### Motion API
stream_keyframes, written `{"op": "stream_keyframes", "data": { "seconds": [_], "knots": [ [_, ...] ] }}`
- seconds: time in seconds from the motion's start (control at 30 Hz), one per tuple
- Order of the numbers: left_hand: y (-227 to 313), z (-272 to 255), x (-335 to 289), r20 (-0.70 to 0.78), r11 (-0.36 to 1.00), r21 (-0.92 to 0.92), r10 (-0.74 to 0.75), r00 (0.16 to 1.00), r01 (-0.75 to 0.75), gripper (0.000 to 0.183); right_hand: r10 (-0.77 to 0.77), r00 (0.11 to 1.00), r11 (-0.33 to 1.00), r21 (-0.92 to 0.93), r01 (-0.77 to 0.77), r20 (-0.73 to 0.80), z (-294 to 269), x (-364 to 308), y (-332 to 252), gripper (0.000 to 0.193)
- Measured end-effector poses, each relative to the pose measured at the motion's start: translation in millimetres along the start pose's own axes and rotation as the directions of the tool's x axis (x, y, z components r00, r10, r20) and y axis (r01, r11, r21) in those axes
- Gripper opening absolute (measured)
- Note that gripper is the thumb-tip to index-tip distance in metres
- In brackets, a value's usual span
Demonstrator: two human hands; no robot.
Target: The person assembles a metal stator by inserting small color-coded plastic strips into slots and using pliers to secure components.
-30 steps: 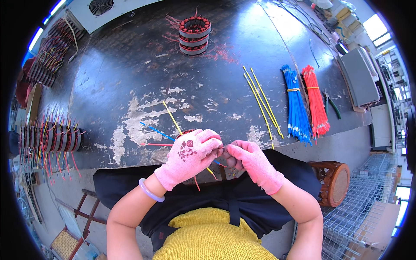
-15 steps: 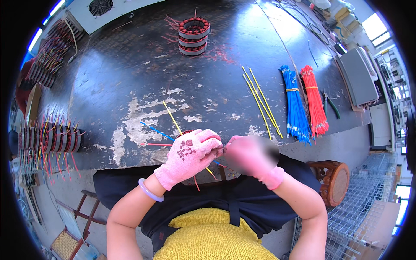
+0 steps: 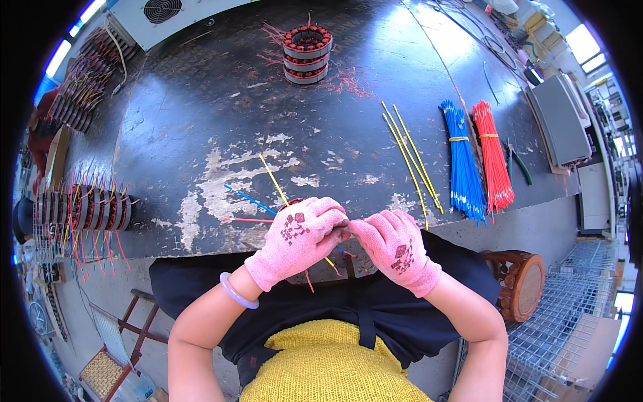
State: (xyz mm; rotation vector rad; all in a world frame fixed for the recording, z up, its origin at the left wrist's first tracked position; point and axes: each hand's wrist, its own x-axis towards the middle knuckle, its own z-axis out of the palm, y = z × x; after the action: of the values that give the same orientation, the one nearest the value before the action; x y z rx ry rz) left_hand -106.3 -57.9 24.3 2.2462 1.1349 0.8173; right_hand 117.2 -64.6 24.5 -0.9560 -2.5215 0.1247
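Observation:
Both my hands wear pink gloves and meet at the fingertips over the table's near edge. My left hand (image 3: 301, 231) is closed around a mostly hidden wound stator, whose red windings (image 3: 293, 202) peek out above the knuckles. From under that hand a yellow wire (image 3: 273, 179), a blue wire (image 3: 249, 199) and a red wire (image 3: 248, 220) fan out to the upper left, and wire ends stick out below. My right hand (image 3: 396, 251) pinches thumb and fingers together against the left fingertips; what lies in the pinch is too small to tell.
Three loose yellow wires (image 3: 413, 161) lie right of my hands, beside banded blue wires (image 3: 467, 171), red wires (image 3: 492, 161) and green-handled pliers (image 3: 519, 165). Stacked stators (image 3: 307, 57) stand at the back; a row of wired stators (image 3: 87, 209) is at left. A wooden stool (image 3: 512, 285) stands at right.
My right hand, partly blurred before, now shows its glove back clearly, with the wrist a little lower. My left hand keeps its hold. The whole view has shifted slightly.

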Motion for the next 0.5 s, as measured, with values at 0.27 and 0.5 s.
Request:
{"op": "stream_keyframes", "data": {
  "seconds": [0.27,0.5],
  "knots": [
    [-0.4,-30.4,-0.3,0.115,0.998,-0.061,0.001,0.993,0.007,0.021,-0.065,0.996,0.998,0.014,0.064,0.056,1.8,1.0,10.0,0.046],
    [6.3,-88.3,-8.8,0.261,0.988,0.152,-0.013,0.965,-0.028,0.074,-0.15,0.98,0.987,-0.041,0.156,0.135,-1.4,10.1,20.5,0.043]
  ]
}}
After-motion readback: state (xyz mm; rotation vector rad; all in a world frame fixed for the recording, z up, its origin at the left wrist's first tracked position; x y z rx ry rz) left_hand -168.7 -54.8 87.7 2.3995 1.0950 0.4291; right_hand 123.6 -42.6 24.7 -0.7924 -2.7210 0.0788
